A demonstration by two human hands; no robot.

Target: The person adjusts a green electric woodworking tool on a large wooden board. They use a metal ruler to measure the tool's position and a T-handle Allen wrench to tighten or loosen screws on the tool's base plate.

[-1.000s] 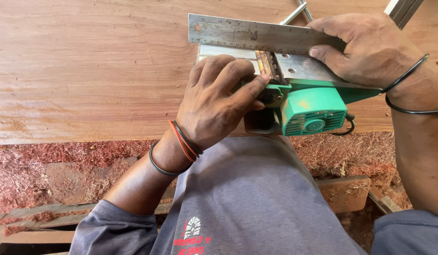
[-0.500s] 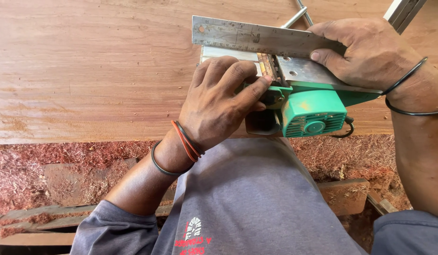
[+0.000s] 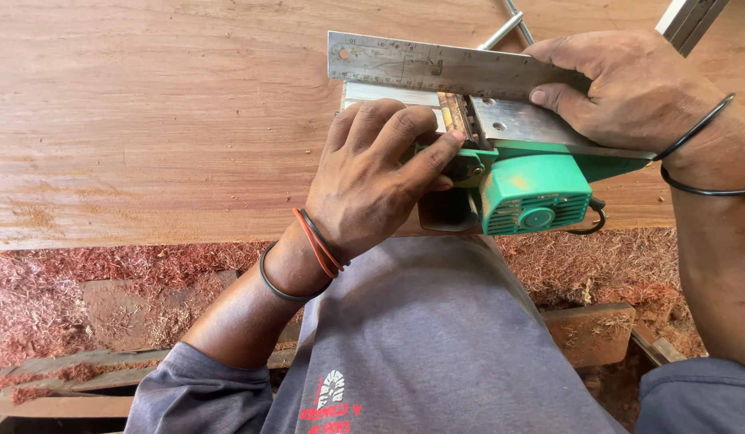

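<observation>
Reddish shavings litter the floor below the plank point(image 3: 147, 137); your left hand point(image 3: 372, 181) grips the upturned green planer point(image 3: 533, 189), right hand point(image 3: 637, 92) pinching the steel ruler point(image 3: 436, 64) near its blade, so a slip could cut fingers.

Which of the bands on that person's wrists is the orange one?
The orange band sits on the left wrist, closest to the left hand, beside a black one. The right wrist's bands are all black.
</observation>
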